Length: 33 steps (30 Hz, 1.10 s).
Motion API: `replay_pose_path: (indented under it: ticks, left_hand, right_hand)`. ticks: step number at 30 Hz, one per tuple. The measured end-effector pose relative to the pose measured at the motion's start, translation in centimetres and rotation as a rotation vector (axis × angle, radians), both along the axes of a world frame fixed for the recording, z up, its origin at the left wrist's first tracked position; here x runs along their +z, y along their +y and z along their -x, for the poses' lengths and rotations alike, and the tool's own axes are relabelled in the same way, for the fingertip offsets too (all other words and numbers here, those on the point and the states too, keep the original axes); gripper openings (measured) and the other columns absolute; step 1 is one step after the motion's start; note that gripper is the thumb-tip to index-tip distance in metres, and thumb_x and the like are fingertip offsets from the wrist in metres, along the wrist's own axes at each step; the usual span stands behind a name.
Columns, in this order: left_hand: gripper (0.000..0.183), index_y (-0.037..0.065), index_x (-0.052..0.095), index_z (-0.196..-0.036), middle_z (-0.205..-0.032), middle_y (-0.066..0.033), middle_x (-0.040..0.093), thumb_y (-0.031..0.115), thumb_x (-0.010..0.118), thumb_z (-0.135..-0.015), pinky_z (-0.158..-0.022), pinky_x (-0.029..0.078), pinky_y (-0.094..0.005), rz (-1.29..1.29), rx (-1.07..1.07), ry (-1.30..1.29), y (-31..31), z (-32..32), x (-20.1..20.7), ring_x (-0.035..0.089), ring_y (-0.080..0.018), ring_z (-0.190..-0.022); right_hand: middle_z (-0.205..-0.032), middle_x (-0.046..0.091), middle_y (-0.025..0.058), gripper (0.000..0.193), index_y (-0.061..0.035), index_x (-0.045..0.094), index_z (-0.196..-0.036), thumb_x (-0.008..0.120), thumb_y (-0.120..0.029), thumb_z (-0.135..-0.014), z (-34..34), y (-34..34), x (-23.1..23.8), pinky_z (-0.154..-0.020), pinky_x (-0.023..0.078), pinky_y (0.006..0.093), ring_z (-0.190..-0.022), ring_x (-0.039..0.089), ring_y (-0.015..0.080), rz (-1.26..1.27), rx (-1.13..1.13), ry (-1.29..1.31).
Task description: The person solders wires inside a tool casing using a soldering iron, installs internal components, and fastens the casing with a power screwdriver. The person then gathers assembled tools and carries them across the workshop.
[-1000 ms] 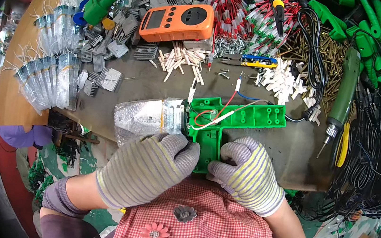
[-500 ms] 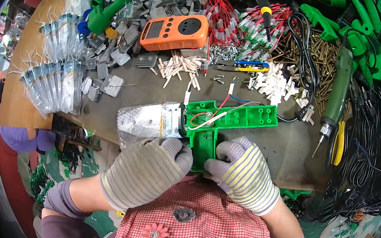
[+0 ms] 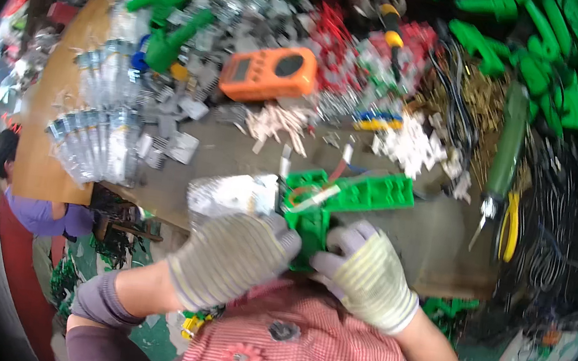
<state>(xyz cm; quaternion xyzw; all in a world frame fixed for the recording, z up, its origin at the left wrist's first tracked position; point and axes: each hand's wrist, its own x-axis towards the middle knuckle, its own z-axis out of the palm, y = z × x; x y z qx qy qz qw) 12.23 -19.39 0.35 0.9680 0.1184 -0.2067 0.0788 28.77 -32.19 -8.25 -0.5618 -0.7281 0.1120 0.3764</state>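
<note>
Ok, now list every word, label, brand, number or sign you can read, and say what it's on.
No text is readable; the picture is blurred.
Orange meter: any markings too blurred to read.
Green screwdriver: none legible.
Wrapped part by the left hand: none legible.

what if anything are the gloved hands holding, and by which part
The green housing, apparently by its near section: left hand at its left edge, right hand at its right. Blur hides the exact finger contact.
</note>
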Motion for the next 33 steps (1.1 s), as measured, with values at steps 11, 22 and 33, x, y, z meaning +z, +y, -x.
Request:
replay_pose_path:
  ticks: [11, 22, 33]
  left_hand:
    - [0.064, 0.015, 0.062, -0.128, -0.127, -0.0195, 0.056, 0.054, 0.071, -0.078, -0.086, 0.048, -0.0545, 0.291, -0.170, -0.988, -1.1, -3.6, -1.9, 0.057, -0.0398, -0.112]
    - [0.035, 0.004, 0.068, -0.112, -0.105, -0.0162, 0.070, 0.027, 0.069, -0.085, -0.090, 0.050, -0.0408, -0.392, 0.744, -0.891, 19.4, -1.3, 1.8, 0.066, -0.0349, -0.100]
    - [0.042, 0.000, 0.067, -0.113, -0.106, -0.0174, 0.070, 0.030, 0.071, -0.083, -0.087, 0.051, -0.0353, -0.099, 0.999, -0.928, 20.3, 0.6, 1.3, 0.067, -0.0283, -0.097]
  right_hand:
    - [-0.104, 0.063, 0.0107, 0.023, -0.0138, 0.072, -0.099, 0.072, -0.025, -0.079, 0.5, -0.1, -0.9, -0.077, 0.051, 0.0449, -0.095, 0.061, 0.0299, 0.205, -0.027, 0.392]
    - [-0.078, 0.059, 0.0069, 0.030, -0.0103, 0.073, -0.085, 0.085, -0.026, -0.063, -0.2, -0.1, 0.0, -0.061, 0.047, 0.0427, -0.069, 0.058, 0.0297, 0.066, -0.003, 0.040]
    - [-0.079, 0.059, 0.0059, 0.029, -0.0110, 0.074, -0.084, 0.085, -0.027, -0.063, 0.0, -0.4, -0.1, -0.064, 0.049, 0.0419, -0.072, 0.059, 0.0292, 0.074, -0.010, 0.024]
